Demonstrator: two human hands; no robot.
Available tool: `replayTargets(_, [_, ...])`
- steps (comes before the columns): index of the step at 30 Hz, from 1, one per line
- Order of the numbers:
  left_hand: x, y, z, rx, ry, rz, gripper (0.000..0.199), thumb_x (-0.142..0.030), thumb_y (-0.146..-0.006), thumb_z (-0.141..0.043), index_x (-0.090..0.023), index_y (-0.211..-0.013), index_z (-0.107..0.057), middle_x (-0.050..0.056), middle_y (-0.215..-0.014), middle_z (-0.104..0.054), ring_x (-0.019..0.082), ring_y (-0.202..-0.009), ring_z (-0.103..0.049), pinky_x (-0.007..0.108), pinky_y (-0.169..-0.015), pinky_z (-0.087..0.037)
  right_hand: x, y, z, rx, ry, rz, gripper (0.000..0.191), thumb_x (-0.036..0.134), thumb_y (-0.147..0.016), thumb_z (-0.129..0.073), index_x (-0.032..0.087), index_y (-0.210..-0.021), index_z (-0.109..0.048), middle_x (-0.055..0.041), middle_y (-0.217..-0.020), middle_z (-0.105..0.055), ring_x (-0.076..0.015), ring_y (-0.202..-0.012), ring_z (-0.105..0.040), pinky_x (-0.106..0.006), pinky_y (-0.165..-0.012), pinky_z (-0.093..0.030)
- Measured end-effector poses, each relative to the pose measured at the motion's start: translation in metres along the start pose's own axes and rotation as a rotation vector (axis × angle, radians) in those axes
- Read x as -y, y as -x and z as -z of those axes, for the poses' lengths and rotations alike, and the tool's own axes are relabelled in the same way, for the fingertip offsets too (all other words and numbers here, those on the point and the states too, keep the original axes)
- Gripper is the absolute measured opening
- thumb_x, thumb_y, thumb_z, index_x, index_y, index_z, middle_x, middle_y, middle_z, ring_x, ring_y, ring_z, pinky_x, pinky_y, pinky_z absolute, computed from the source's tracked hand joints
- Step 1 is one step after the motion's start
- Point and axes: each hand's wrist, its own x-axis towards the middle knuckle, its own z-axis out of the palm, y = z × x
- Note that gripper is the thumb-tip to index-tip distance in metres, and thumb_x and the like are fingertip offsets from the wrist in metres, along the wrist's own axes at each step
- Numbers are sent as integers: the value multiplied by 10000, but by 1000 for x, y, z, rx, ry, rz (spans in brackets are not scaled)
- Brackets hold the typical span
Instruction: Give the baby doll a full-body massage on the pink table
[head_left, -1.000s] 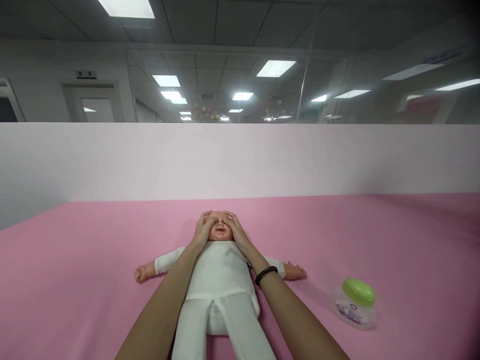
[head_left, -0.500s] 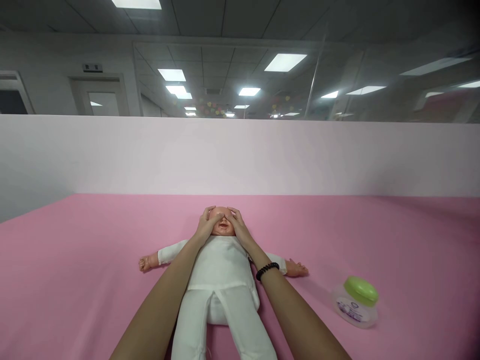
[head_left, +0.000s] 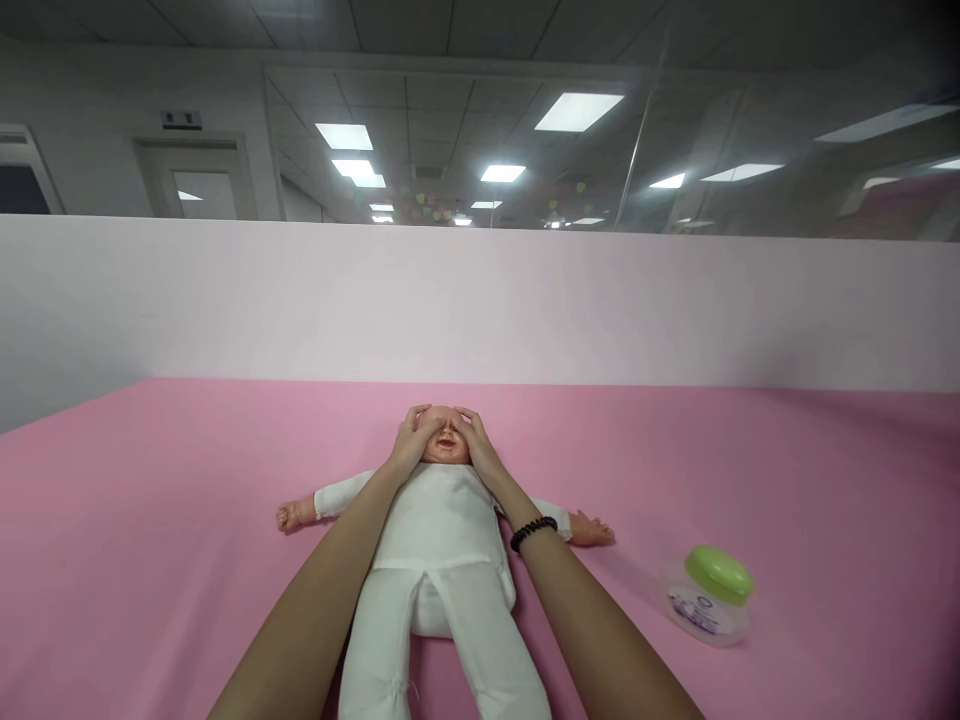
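Note:
A baby doll (head_left: 439, 525) in a white cloth suit lies on its back with its arms spread wide and its head at the far end. My left hand (head_left: 412, 437) cups the left side of the doll's head, its thumb lying across the eye area. On the other side, my right hand (head_left: 476, 440) holds the head the same way, fingers along the temple and thumb beside the eye. The doll's open mouth and nose show between my thumbs, while its eyes are mostly covered. A black coiled band (head_left: 534, 532) circles my right wrist.
Right of the doll stands a clear jar with a green lid (head_left: 709, 595). Everything rests on a pink padded surface (head_left: 187, 560). A low white wall (head_left: 480, 305) runs along its far edge, with glass panes above.
My thumbs have slid slightly apart over the doll's face. The whole view has shifted a little as the camera tilted; the jar stays where it was.

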Motion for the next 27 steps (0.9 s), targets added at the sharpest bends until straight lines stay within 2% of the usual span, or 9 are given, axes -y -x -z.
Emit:
replayTargets(9, [-8,-1,-3,-20,36,76,447,-346,-764,-648,-228,-1195,-640,90,-1182,-666,262,-1128,-623,390,-1021,-477,1,-1,0,-29,13,20,495,522,-829,-598,259,-1248,-571,-39,-1298,-596,-217,-1223,-562,-332,-1069,-446])
replayTargets(15, [-3,0,-2,12,40,26,546,-431,-750,-737,-229,-1241,-608,115,-1234,-651,268,-1137,-629,395,-1013,-487,4,3,0,-5,32,-1,562,494,-786,-663,286,-1293,-541,-37,-1316,-570,-225,-1233,-550,-341,-1068,-442])
replayTargets(22, [2,-6,-3,-5,53,59,455,-363,-784,-636,-230,-1218,-611,100,-1213,-660,264,-1152,-621,394,-1022,-474,2,-1,-1,-29,13,-4,499,476,-816,-599,264,-1266,-549,-39,-1317,-576,-228,-1240,-549,-331,-1043,-460])
replayTargets(27, [-2,1,-4,21,41,31,536,-435,-781,-695,-218,-1256,-572,120,-1236,-636,267,-1136,-629,388,-990,-495,3,2,0,-3,2,-16,556,517,-806,-638,271,-1292,-532,-33,-1321,-575,-210,-1219,-564,-295,-1009,-481])
